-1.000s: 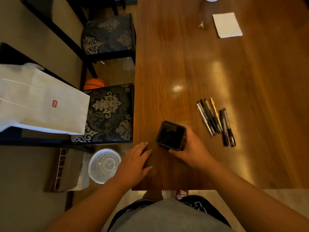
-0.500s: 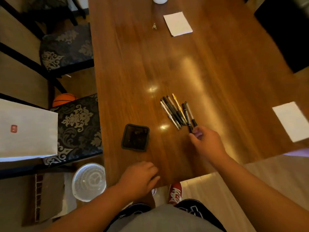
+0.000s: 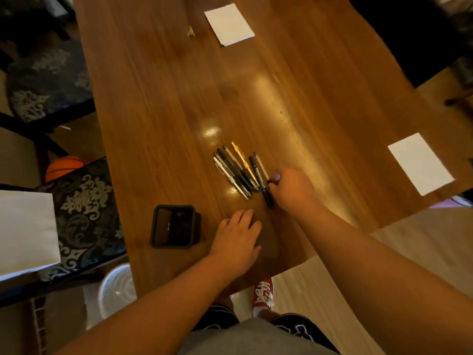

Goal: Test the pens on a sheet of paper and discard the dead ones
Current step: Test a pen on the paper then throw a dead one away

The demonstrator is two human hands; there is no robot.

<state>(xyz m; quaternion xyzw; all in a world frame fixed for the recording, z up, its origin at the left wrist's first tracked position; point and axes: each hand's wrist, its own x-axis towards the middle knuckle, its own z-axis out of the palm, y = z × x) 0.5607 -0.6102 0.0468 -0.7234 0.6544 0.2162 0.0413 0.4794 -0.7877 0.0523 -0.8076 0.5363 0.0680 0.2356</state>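
Pens [image 3: 238,172] bunched on glossy wooden table [image 3: 158,103], right hand [image 3: 291,188] pinching one, left hand [image 3: 236,240] flat, empty.

The counter [image 3: 294,80] is glossy varnished wood, its grain streaked by lamp glare. The pens [image 3: 236,172] look like smooth plastic. Two sheets of paper [image 3: 228,23] are matt white. The chair seat [image 3: 84,208] is patterned cloth.
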